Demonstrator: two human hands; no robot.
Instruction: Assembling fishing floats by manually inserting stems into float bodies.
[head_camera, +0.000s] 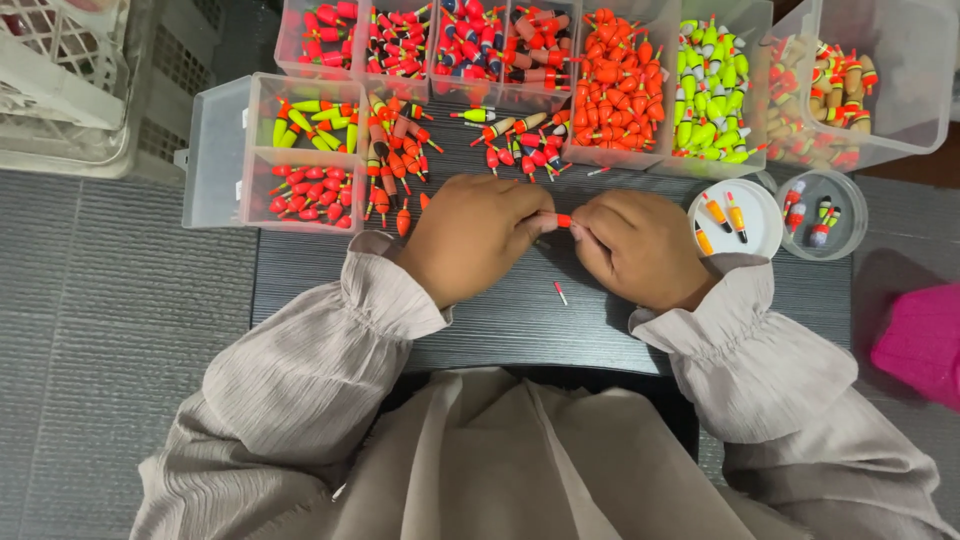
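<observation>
Evidently a small red-and-white plastic fishing float (560, 220) is being pinched at both ends between the closed fingertips of the left hand (470, 238) and right hand (635, 248), just above the loose red peg (560, 293), so fitting seems underway, next requiring steady alignment

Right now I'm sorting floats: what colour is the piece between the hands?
Red-orange piece, head view.

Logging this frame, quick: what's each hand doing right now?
Left hand: closed, pinching the small red float piece.
Right hand: closed, fingertips on the same piece's other end.
</observation>
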